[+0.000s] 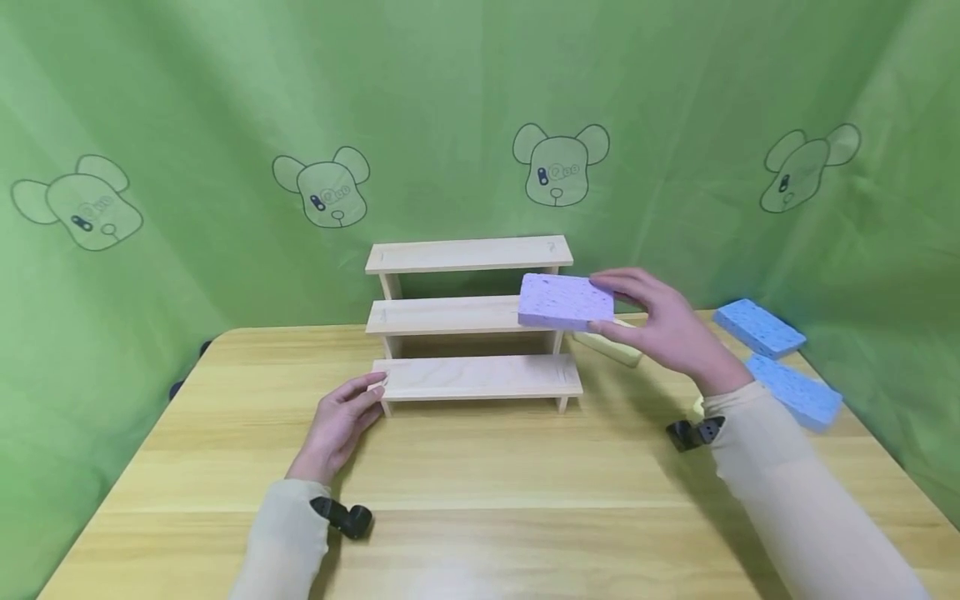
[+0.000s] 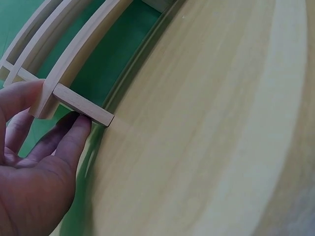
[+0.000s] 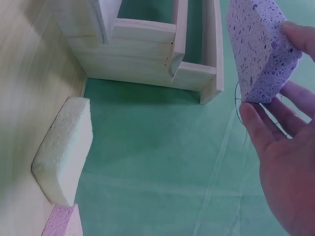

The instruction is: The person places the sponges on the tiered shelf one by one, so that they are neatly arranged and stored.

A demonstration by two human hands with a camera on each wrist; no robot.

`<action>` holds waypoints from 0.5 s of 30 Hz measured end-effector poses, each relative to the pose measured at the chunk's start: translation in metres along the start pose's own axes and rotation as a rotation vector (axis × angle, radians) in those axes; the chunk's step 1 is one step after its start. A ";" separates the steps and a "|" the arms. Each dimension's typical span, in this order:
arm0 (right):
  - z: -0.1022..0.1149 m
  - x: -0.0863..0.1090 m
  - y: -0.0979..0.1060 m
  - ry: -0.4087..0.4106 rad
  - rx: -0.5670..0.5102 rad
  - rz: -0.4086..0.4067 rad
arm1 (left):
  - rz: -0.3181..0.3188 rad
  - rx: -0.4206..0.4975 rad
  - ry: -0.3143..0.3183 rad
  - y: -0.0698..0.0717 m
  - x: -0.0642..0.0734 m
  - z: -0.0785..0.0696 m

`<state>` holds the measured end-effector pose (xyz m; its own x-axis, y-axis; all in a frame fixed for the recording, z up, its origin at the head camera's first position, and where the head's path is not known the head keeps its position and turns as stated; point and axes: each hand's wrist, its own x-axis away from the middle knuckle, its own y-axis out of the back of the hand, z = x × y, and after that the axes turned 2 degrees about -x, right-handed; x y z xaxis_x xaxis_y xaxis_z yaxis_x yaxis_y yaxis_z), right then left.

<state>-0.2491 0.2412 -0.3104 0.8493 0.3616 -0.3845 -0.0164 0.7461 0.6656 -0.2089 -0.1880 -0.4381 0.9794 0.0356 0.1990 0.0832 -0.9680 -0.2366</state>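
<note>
Pale sleeves (image 1: 810,500) lie nearest; purple sponge (image 1: 564,302) held aloft, three o'clock of the tiered shelf (image 1: 450,315).
Right hand (image 1: 663,325) pinches one end, apparently leaving the broad faces free; left hand (image 1: 347,423), at eight o'clock, grips a corner of the bottom tier (image 1: 480,379), seemingly for steadiness. Blue sponges (image 1: 759,327) lie farther out at three.

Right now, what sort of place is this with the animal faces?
Probably a small curtained-off work spot: a green cloth printed with cartoon animal heads hangs behind and beside a wooden table, where a little three-step shelf stands.
</note>
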 end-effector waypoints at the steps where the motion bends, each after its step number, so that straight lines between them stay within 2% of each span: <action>1: 0.001 -0.001 0.000 -0.004 -0.009 0.003 | 0.001 -0.003 0.000 0.000 0.000 0.000; 9: 0.009 -0.014 -0.008 0.005 -0.108 0.022 | 0.029 0.012 0.006 0.003 -0.001 0.000; 15: 0.015 -0.027 -0.014 0.037 -0.121 0.024 | 0.031 0.029 0.008 0.001 0.000 -0.001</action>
<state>-0.2637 0.2129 -0.3002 0.8277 0.3991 -0.3945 -0.1018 0.7982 0.5938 -0.2093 -0.1892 -0.4380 0.9801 0.0031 0.1986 0.0577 -0.9611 -0.2700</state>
